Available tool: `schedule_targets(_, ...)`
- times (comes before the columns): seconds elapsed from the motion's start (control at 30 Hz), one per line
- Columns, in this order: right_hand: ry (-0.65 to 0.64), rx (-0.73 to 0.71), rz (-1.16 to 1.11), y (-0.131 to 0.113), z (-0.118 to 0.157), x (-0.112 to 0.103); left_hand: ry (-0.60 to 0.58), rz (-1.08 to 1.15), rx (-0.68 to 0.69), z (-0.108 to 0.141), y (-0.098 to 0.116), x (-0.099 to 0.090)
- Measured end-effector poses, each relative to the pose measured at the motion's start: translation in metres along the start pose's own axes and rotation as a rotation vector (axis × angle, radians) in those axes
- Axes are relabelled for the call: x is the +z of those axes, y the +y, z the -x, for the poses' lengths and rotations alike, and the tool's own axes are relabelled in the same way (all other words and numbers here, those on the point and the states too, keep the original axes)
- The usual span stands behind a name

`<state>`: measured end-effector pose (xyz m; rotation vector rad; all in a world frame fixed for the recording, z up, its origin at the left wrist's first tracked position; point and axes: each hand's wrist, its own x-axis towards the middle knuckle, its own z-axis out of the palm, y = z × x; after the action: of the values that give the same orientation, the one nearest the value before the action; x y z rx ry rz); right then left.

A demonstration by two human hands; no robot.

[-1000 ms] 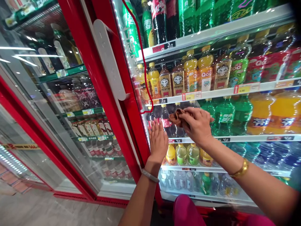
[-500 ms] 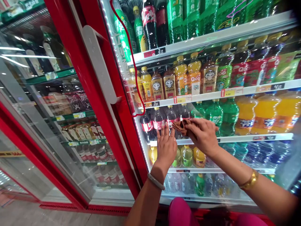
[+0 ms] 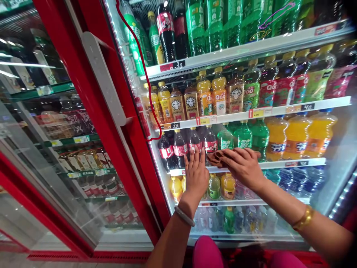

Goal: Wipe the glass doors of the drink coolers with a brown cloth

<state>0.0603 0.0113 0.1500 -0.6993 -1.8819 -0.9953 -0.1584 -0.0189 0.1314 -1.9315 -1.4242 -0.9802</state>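
Nearest, a pink knee (image 3: 208,253) juts in at the lower edge. Above it rise both forearms, the left wearing a grey bracelet (image 3: 184,216), the right a gold bangle (image 3: 304,219).

The left hand (image 3: 196,175) holds nothing; its palm faces the glass (image 3: 336,149), fingers stretched and slightly apart, apparently resting there. The right hand's grip (image 3: 245,165) is clamped on a brown cloth (image 3: 216,159), with the fingers lying along it. The cloth sits just beside the left fingertips, seemingly pressed to the glass.

Against the shelves behind, both hands have shifted rightward and a little lower over the last second, and the right fingers lie flatter over the cloth. That puts the cloth, I judge, on a patch of glass farther from the white handle (image 3: 103,78) and the red line (image 3: 149,83).

Beyond the glass, the cloth overlaps the lower part of the right-hand cola (image 3: 210,141) and the green bottle (image 3: 225,139) next to it.
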Motion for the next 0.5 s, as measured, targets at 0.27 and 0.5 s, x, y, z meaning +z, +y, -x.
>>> schedule_targets(0.27, 0.151, 0.332, -0.033, 0.008, -0.069, -0.006, 0.1, 0.081, -0.027, -0.024, 0.029, 0.014)
schedule_targets(0.5, -0.016, 0.093, -0.017, 0.006, -0.015, -0.011, 0.037, 0.065, 0.029, -0.01, 0.019, 0.009)
